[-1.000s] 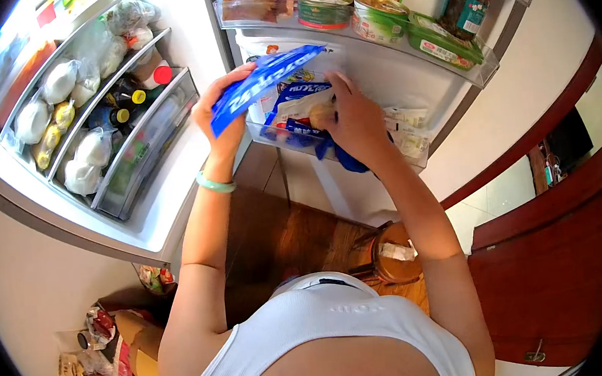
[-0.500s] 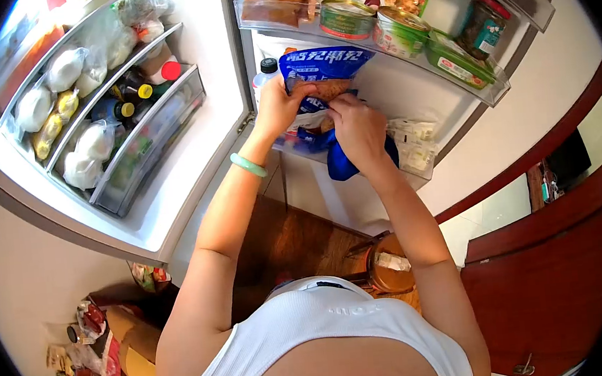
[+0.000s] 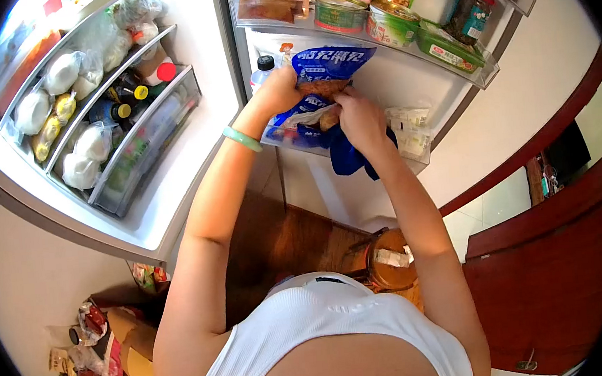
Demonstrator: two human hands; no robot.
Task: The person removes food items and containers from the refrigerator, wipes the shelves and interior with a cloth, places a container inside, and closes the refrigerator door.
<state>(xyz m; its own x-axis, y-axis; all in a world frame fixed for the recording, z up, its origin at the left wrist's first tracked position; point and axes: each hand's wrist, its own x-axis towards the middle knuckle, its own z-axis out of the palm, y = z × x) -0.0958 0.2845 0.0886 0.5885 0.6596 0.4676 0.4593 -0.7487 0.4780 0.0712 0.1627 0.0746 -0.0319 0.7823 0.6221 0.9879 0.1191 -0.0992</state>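
A blue printed food bag (image 3: pixel 331 59) with a see-through window, brown food showing inside, stands at the lower door shelf (image 3: pixel 413 161). My left hand (image 3: pixel 281 91), a pale green bangle on its wrist, is closed on the bag's left edge. On the bag's lower right side, my right hand (image 3: pixel 362 119) pinches the edge; its fingertips are partly hidden. Below lies a second blue-and-white packet (image 3: pixel 304 125) in the shelf. Dark blue material (image 3: pixel 345 157) hangs under my right hand, and I cannot tell which bag it belongs to. A dark-capped bottle (image 3: pixel 264 65) stands beside my left hand.
Above, a door shelf (image 3: pixel 286 23) holds cans (image 3: pixel 341 14), a jar (image 3: pixel 470 13) and a green pack (image 3: pixel 451 53). Small white packets (image 3: pixel 410 128) sit at right. The other open door (image 3: pixel 212 67) carries bagged eggs and bottles. A wooden stool (image 3: pixel 393 274) stands below.
The bag has shifted slightly right. My left hand has turned, its thumb now out of sight behind the bag's edge. My right hand stays on the bag. The view has moved a little.
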